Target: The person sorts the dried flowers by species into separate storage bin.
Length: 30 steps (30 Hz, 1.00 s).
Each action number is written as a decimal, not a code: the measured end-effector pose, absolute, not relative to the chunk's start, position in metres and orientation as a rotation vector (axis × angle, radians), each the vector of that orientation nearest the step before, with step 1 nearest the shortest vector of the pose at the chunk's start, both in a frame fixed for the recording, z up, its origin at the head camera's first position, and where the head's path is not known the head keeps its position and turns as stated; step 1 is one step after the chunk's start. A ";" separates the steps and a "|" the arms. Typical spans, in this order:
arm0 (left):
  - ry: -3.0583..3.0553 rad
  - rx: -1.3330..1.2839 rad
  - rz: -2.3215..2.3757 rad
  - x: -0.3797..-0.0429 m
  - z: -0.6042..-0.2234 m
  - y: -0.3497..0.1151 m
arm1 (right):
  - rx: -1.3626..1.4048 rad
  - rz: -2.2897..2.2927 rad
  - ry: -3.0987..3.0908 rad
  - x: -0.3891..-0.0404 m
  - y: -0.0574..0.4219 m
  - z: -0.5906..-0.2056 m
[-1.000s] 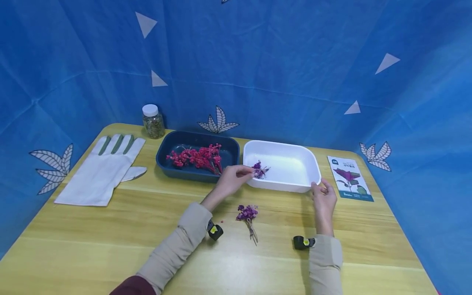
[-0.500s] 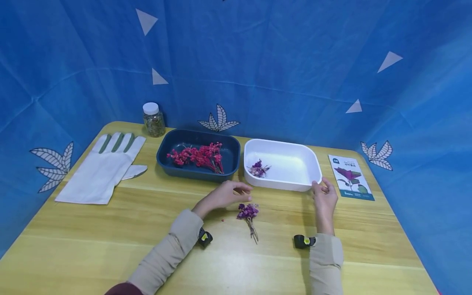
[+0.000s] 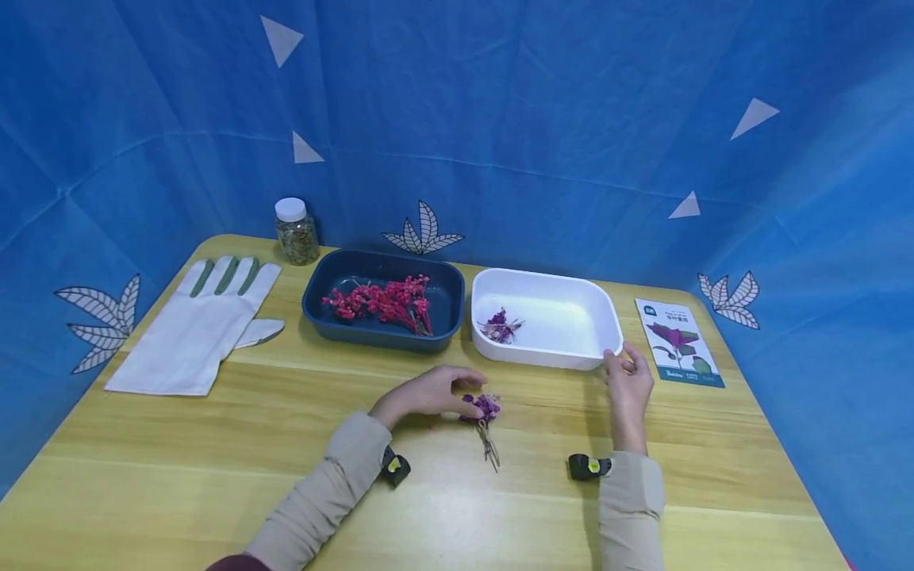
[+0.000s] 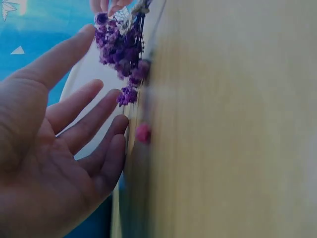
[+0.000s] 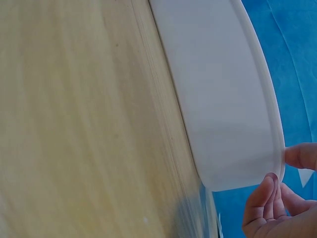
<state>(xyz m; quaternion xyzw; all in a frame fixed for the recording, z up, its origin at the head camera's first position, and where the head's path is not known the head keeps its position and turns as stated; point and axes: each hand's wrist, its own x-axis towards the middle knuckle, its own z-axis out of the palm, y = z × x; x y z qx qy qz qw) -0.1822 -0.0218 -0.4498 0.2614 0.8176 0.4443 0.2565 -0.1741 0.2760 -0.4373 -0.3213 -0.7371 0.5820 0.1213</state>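
Observation:
A small tied bunch of purple dried flowers (image 3: 489, 407) lies on the table, stems toward the person. The left hand (image 3: 432, 392) hovers at its left side, thumb and fingers parted around the blossoms. Its fingers look loosely spread in the left wrist view, where the purple bunch (image 4: 119, 49) appears beyond the thumb tip; whether they touch is unclear. Farther back stands a white tray (image 3: 539, 358) with another purple bunch (image 3: 502, 327) in its left end. The right hand (image 3: 630, 390) pinches the tray's near right corner, thumb and fingers on the rim (image 5: 275, 106).
Left of the white tray, a dark blue tray (image 3: 371, 336) holds pink-red dried flowers (image 3: 393, 301). A lidded jar (image 3: 297, 236), a white glove (image 3: 186, 341) and a flower-printed packet (image 3: 678, 341) lie around. A loose pink bit (image 4: 143, 133) sits near the left hand.
The left hand let go of a purple bunch inside the white tray, then came back and down to the bunch on the table. The right hand stays on the tray corner.

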 end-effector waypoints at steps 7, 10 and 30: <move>2.226 0.800 1.189 -0.177 -0.454 -0.022 | -0.928 1.705 -2.147 -0.173 0.276 -0.437; 2.239 0.823 1.178 -0.176 -0.456 -0.022 | -0.930 1.713 -2.146 -0.173 0.276 -0.437; 2.275 0.835 1.079 -0.176 -0.458 -0.017 | -0.942 1.742 -2.142 -0.173 0.276 -0.439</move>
